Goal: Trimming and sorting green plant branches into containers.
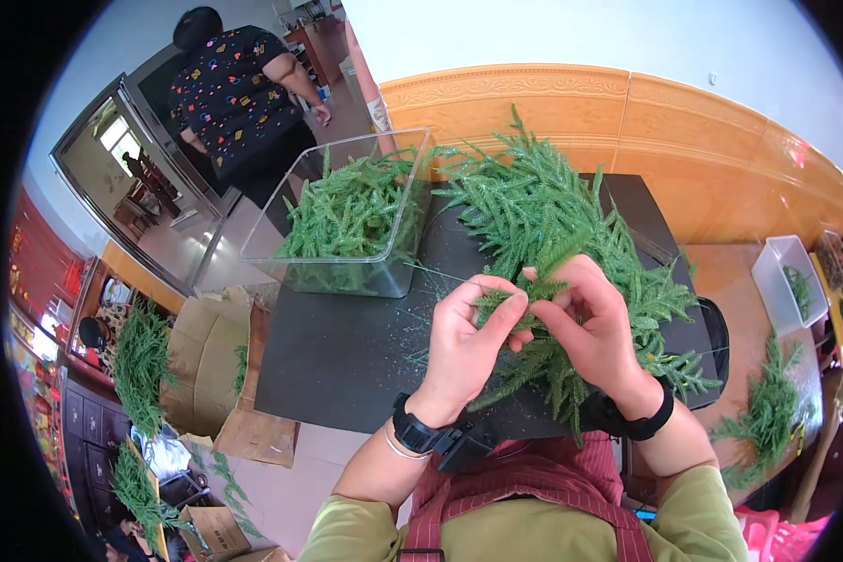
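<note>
Dark tabletop [332, 361] set beside orange-panelled wall [693, 140]. Cardboard box [201, 361] left open at left. Clear plastic bin [421, 178] filled with artificial pine sprigs [347, 211]. Above tabletop, pine sprig [543, 290] pinched by thumb and fingers of left hand [464, 337] and right hand [595, 328]. Artificial pine branches [539, 192] heaped beneath and beyond hands. Translucent tub [782, 272] placed at right.

Looked like a small workshop: green sprigs [534, 192] heaped on the tabletop [337, 356], clear bin [347, 279] full, cartons [199, 361] on the floor [332, 445].
</note>
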`<state>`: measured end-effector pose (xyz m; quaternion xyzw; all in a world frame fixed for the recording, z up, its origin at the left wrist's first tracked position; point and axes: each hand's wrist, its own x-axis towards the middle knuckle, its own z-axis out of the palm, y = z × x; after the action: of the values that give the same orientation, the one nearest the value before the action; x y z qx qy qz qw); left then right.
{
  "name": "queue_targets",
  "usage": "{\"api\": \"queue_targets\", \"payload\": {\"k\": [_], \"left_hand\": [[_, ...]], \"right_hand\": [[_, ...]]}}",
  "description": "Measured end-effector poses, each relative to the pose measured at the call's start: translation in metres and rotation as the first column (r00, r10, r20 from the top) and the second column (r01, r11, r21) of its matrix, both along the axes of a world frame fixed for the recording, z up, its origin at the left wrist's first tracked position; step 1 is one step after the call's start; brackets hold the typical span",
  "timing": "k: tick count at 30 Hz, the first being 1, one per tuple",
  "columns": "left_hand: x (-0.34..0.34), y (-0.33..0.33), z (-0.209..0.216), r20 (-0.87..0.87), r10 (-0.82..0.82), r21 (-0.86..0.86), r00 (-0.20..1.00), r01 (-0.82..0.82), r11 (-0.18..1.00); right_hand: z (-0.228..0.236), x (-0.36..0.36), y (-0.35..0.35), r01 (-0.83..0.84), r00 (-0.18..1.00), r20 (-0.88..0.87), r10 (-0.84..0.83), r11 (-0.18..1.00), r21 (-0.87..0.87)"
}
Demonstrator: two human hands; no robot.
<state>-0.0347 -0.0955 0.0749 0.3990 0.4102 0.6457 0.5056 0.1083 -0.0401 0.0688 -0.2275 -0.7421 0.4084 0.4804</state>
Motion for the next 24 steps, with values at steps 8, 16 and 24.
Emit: {"api": "queue_targets", "payload": {"k": [8, 16, 24], "left_hand": [[-0.005, -0.005, 0.009, 0.114, -0.095, 0.000, 0.989, 0.096, 0.995], [-0.008, -0.011, 0.006, -0.324, 0.056, 0.185, 0.944, 0.006, 0.983], [-0.017, -0.009, 0.010, -0.669, 0.055, 0.284, 0.741, 0.187, 0.941]], "right_hand": [[0.006, 0.000, 0.004, -0.146, 0.988, -0.034, 0.150, 0.983, 0.107], [0.027, 0.013, 0.007, -0.420, 0.884, -0.113, 0.454, 0.663, -0.620], [0.023, 0.023, 0.016, -0.511, 0.772, -0.018, 0.635, 0.604, -0.611]]}}
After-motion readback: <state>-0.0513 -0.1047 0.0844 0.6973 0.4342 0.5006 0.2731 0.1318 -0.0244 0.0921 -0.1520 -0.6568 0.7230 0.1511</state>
